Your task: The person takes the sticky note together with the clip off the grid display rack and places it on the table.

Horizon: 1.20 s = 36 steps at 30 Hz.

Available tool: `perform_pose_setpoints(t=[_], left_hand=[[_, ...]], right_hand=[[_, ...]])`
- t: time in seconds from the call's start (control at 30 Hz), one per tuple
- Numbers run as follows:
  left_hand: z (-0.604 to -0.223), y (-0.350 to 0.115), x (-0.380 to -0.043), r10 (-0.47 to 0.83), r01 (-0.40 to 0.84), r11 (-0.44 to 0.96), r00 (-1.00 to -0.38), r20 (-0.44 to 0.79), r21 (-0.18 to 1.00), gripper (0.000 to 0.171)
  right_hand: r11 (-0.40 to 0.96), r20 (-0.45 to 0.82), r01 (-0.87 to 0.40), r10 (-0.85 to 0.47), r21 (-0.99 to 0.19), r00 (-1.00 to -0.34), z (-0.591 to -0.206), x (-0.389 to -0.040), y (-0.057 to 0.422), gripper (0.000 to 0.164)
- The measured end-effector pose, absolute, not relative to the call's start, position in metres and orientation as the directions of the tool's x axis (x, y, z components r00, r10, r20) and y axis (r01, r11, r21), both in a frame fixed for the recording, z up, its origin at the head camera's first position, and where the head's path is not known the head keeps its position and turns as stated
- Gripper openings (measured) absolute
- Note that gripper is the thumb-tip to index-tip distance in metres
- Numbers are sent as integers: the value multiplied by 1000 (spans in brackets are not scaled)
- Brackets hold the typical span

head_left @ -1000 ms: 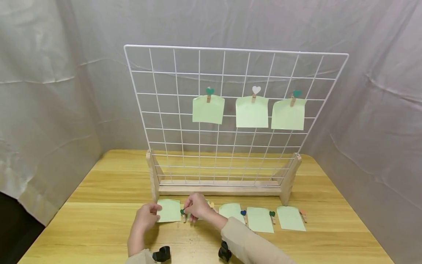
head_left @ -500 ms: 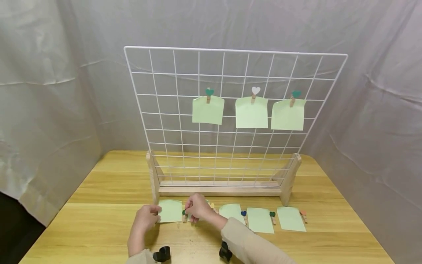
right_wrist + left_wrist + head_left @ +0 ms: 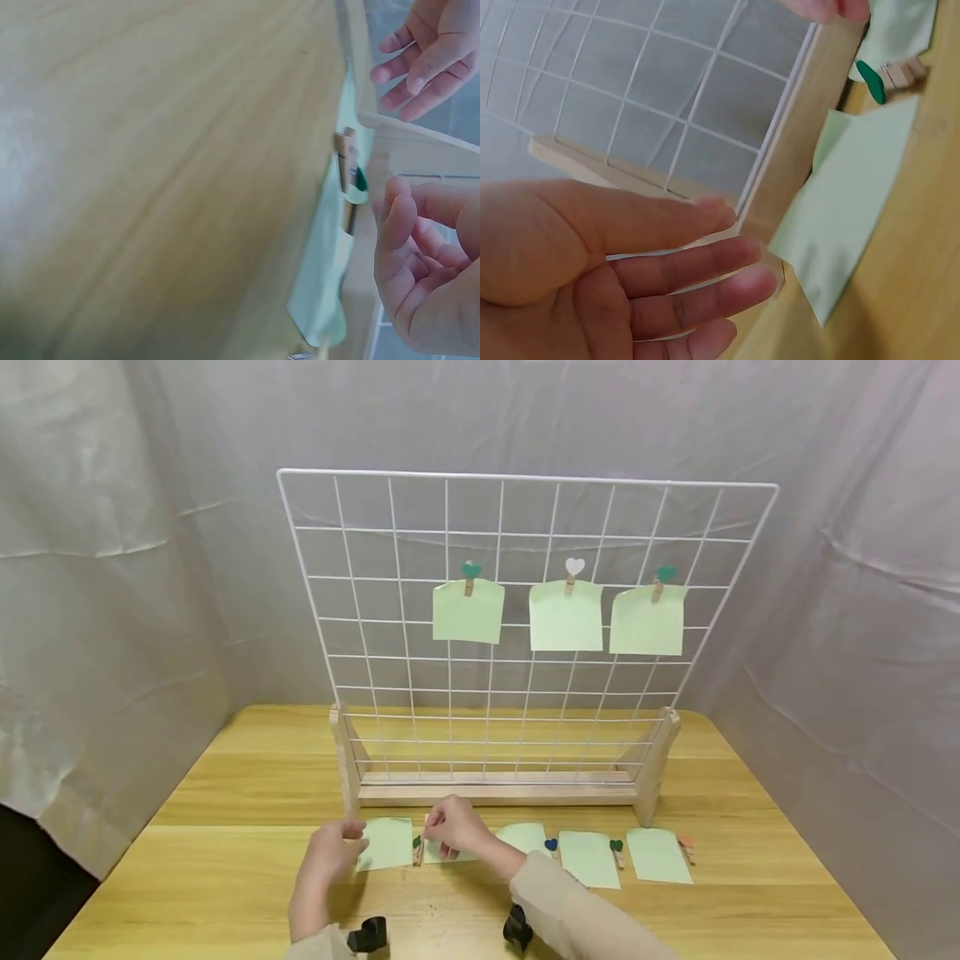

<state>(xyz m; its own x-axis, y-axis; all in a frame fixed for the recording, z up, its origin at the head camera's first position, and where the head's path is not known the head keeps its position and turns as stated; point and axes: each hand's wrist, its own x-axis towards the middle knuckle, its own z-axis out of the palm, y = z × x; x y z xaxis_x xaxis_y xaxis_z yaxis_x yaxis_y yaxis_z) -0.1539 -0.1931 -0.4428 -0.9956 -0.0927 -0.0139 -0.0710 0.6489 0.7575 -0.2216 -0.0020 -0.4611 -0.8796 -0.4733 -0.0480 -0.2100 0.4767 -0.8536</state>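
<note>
Near the left end of a row of pale green paper notes, my left hand hovers with loose fingers at the edge of the leftmost note. In the left wrist view its fingertips stand just short of that note. A small wooden clothespin with a dark green heart lies between the first two notes. My right hand is over the second note, partly covering it. In the right wrist view its thumb and index tips meet with nothing visible between them, apart from the clothespin.
Behind the row stands a white wire grid on a wooden base. Three notes hang on it from heart clothespins, one being the middle note. Further right on the table lie more notes with clothespins, including an orange-heart one.
My left fingers have come off the leftmost note. My right hand has drawn away from the green-heart clothespin, which now shows in full. The head view has shifted slightly.
</note>
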Motion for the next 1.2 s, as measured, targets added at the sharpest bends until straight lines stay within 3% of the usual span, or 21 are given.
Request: perform_pose_setpoints(t=[0.33,0.57,1.2], left_hand=[[-429,-179,-161,-37,40,668,-996,86,743,25],[-419,-170,-168,-32,49,672,-995,95,739,23],[-392,-147,-183,8,178,652,-974,228,737,21]], right_hand=[[435,26,-277,-500,-857,-866,-433,-229,10,10],[412,63,-304,-505,-859,-861,-409,-234,16,8],[394,152,-385,-508,-835,-848,-323,-240,19,10]])
